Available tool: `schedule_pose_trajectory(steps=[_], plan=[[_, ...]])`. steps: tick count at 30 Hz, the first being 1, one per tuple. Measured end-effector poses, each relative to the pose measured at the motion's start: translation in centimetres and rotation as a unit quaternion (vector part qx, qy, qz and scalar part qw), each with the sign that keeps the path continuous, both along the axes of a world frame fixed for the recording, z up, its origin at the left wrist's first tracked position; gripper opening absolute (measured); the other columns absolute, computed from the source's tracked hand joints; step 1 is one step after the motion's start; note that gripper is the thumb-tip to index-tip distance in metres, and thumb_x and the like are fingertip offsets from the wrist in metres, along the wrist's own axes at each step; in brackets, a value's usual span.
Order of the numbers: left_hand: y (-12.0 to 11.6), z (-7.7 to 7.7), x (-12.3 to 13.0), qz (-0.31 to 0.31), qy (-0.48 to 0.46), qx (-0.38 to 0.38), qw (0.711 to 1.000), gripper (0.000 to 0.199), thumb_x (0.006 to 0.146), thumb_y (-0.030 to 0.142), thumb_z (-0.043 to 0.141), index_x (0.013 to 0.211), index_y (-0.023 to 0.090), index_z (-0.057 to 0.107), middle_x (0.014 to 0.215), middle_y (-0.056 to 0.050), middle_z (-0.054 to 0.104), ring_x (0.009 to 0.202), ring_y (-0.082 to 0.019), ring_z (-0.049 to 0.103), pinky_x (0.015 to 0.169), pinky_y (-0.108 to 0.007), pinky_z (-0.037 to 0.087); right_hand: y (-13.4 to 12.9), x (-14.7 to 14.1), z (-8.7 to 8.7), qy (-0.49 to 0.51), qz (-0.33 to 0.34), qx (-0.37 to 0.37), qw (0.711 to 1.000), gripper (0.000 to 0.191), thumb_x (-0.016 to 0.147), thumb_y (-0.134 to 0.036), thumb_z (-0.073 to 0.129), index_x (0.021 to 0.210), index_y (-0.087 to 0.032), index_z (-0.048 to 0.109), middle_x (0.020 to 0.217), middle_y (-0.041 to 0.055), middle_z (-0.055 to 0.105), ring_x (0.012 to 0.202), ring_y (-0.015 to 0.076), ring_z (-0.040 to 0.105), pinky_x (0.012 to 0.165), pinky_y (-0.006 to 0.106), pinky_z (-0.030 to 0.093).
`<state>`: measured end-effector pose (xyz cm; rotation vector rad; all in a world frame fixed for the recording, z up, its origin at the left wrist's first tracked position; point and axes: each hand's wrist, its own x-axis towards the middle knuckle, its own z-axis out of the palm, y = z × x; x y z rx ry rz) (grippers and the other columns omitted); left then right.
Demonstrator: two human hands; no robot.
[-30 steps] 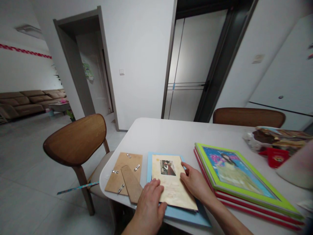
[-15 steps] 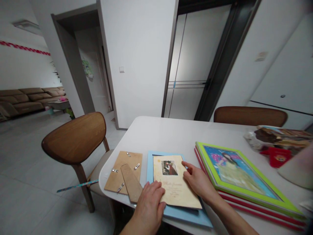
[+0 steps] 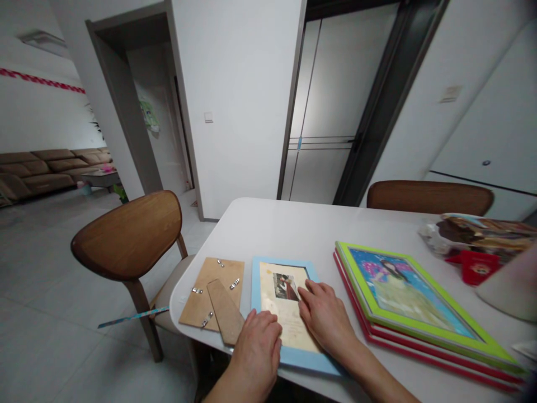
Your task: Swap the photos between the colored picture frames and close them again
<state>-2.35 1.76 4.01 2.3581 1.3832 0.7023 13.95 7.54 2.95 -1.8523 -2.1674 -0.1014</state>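
Note:
A light blue photo frame [image 3: 257,280] lies on the near edge of the table. Inside its border is a cream printed sheet [image 3: 274,313] with a small photo [image 3: 285,286] of people near its top. My left hand [image 3: 257,344] rests over the frame's lower left part, fingers extended and close together. My right hand [image 3: 325,313] lies on the sheet's right side, its fingers stretched and slightly bent at the tips. Left of the frame is a brown backing board [image 3: 195,305] with several metal clips, and a tapered brown stand piece [image 3: 224,310] partly on it.
To the right, a green picture frame [image 3: 356,280] sits on red frames [image 3: 367,330]. Behind them are a plastic-wrapped package [image 3: 482,232] and a red packet [image 3: 478,267]. A wooden chair [image 3: 130,238] stands left of the table [image 3: 289,226], another chair [image 3: 428,198] behind it.
The cream sheet has shifted left and now sits within the blue frame's border. The frame has turned straighter under it. My right hand has moved left and flattened onto the sheet.

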Motion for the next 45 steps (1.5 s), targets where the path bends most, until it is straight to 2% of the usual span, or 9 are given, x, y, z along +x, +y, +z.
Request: schedule_pose_trajectory(steps=[4,8,14,17,20,25,29,36,45], plan=[[-0.3,0.0,-0.5,0.001,-0.012,-0.005,1.0,0.03,0.072,0.007,0.041,0.097,0.017,0.054,0.108,-0.007,0.056,0.105,-0.018,0.047,0.097,-0.042,0.029,0.1,0.4,0.1,-0.004,0.018,-0.007,1.0,0.028,0.078,-0.021,0.035,0.094,-0.02,0.059,0.103,0.0074,0.057,0.097,0.0254,0.042,0.073,0.034,0.035],[-0.4,0.2,-5.2,0.033,-0.022,0.009,0.999,0.045,0.072,0.01,0.043,0.116,0.018,0.041,0.127,-0.008,0.039,0.118,-0.019,0.033,0.099,-0.039,0.028,-0.4,-0.6,1.0,0.042,0.037,-0.014,0.998,0.031,0.078,-0.023,0.037,0.102,-0.019,0.055,0.105,0.0076,0.056,0.095,0.0233,0.044,0.076,0.034,0.033],[0.2,-1.2,-13.6,0.175,0.086,-0.021,0.981,0.055,0.064,0.021,0.054,0.117,0.013,0.042,0.13,-0.014,0.034,0.121,-0.027,0.026,0.098,-0.045,0.024,-2.6,-8.2,2.3,0.111,0.186,-0.039,0.975,0.034,0.075,-0.036,0.044,0.104,-0.022,0.052,0.098,0.0061,0.057,0.094,0.0221,0.044,0.081,0.036,0.03],[0.2,-2.4,-14.9,0.168,0.09,-0.005,0.982,0.057,0.061,0.023,0.06,0.116,0.017,0.044,0.13,-0.012,0.035,0.12,-0.026,0.027,0.098,-0.044,0.026,-3.1,-12.0,2.3,0.105,0.198,-0.05,0.973,0.046,0.064,-0.04,0.054,0.106,-0.021,0.05,0.093,0.0086,0.055,0.089,0.0255,0.044,0.078,0.04,0.031],[0.2,-2.7,-15.1,0.164,0.067,0.02,0.984,0.056,0.058,0.017,0.063,0.112,0.022,0.047,0.127,-0.009,0.04,0.118,-0.025,0.033,0.096,-0.043,0.029,-3.1,-13.5,2.1,0.133,0.197,-0.063,0.969,0.047,0.061,-0.027,0.055,0.107,-0.02,0.048,0.093,0.0089,0.052,0.087,0.0236,0.045,0.076,0.038,0.033],[0.2,-0.8,-13.5,0.138,0.015,0.037,0.99,0.047,0.064,0.025,0.063,0.109,0.02,0.05,0.124,-0.011,0.044,0.111,-0.023,0.042,0.093,-0.039,0.036,-3.3,-10.6,3.4,0.243,0.227,-0.041,0.942,0.051,0.06,-0.016,0.05,0.111,-0.019,0.046,0.097,0.0075,0.048,0.09,0.0188,0.044,0.08,0.032,0.036],[0.3,1.2,-8.7,0.092,-0.002,0.052,0.994,0.05,0.063,0.023,0.066,0.109,0.019,0.049,0.124,-0.012,0.043,0.114,-0.023,0.038,0.095,-0.04,0.033,-3.9,-5.4,4.1,0.26,0.208,-0.027,0.943,0.04,0.062,-0.015,0.048,0.101,-0.019,0.053,0.097,0.0072,0.049,0.092,0.019,0.045,0.084,0.035,0.037],[0.9,1.9,-1.1,0.01,0.029,-0.041,0.999,0.047,0.061,0.02,0.068,0.105,0.013,0.051,0.124,-0.014,0.043,0.116,-0.024,0.035,0.097,-0.035,0.03,-4.9,2.0,2.0,0.21,0.105,-0.068,0.97,0.037,0.066,-0.024,0.045,0.099,-0.015,0.058,0.102,0.0106,0.052,0.097,0.0204,0.048,0.087,0.034,0.038],[1.0,1.5,-0.6,0.001,0.069,-0.056,0.996,0.028,0.072,0.023,0.056,0.1,0.019,0.054,0.121,-0.007,0.047,0.115,-0.023,0.036,0.096,-0.044,0.027,-4.4,2.9,-0.4,0.144,0.109,-0.016,0.983,0.039,0.067,-0.025,0.046,0.104,-0.017,0.057,0.104,0.0113,0.053,0.098,0.0225,0.046,0.086,0.039,0.037]])
